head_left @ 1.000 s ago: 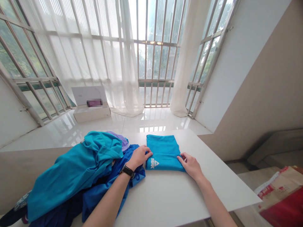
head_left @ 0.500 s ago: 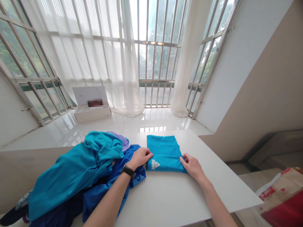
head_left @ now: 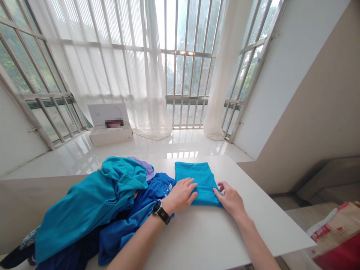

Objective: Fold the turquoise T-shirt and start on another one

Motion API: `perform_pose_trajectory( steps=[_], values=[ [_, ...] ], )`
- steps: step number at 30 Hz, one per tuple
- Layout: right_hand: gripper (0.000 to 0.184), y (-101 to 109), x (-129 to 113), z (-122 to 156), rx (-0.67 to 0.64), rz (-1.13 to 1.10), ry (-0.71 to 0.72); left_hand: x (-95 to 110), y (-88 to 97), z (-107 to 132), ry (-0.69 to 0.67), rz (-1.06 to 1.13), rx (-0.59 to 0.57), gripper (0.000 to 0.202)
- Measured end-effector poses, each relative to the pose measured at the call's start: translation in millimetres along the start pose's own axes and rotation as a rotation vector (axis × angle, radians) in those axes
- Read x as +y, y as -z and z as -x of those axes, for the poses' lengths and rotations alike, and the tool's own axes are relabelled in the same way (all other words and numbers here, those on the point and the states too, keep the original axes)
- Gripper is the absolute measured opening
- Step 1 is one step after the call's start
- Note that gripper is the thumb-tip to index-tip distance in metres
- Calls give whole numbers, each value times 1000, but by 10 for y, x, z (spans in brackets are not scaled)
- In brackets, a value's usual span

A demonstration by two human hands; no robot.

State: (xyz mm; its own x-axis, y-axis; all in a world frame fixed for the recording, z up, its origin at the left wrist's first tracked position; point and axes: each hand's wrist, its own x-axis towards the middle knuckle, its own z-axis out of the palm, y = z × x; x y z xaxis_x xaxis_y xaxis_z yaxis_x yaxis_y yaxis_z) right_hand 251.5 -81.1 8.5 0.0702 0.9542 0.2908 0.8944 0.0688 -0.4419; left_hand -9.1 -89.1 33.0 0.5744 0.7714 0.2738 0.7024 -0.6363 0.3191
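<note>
Because the folded turquoise garment lies flat and alone on the white table, near the far edge, it is easy to work on. Its shape narrows a little toward the far end, and a folded band crosses the near part. The cloth looks smooth, with only soft creases near the hands.

The left hand is open, palm down, with fingers spread on the near part of the garment; it grips nothing. The right hand is half open at the near right corner, with its fingertips at the cloth edge, but I cannot tell if it pinches the cloth. For good smoothing, I judge that a flat palm with light pressure works best, because it keeps the layers even, while the other hand holds the corner steady without pulling it.

Just left of the left hand, a royal blue garment and a big teal top make a loose heap, with a lilac garment behind them. A black wristwatch sits on the left wrist. Farther away, an open white box stands on the glossy floor before sheer curtains, and a red and brown parcel bag lies at lower right.
</note>
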Motion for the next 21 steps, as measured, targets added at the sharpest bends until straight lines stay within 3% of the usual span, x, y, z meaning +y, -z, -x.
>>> perform_pose_trajectory(
  steps=[4,7,9,12,18,21],
  values=[
    [38,-62,-215,78,256,56,282,-7,-240,61,-2,-112,-70,51],
    [56,-227,-372,168,109,149,462,-20,-298,77,10,-156,-45,53],
    [67,-333,-406,215,-51,226,429,-15,-289,72,18,-159,-41,54],
    [68,-406,-372,240,-206,283,308,-41,-257,68,12,-131,-70,54],
    [63,-346,-266,167,-302,322,284,-219,-172,116,24,-72,-155,56],
    [59,-279,-97,10,-344,328,345,-177,-86,122,24,-60,-121,53]
  ],
)
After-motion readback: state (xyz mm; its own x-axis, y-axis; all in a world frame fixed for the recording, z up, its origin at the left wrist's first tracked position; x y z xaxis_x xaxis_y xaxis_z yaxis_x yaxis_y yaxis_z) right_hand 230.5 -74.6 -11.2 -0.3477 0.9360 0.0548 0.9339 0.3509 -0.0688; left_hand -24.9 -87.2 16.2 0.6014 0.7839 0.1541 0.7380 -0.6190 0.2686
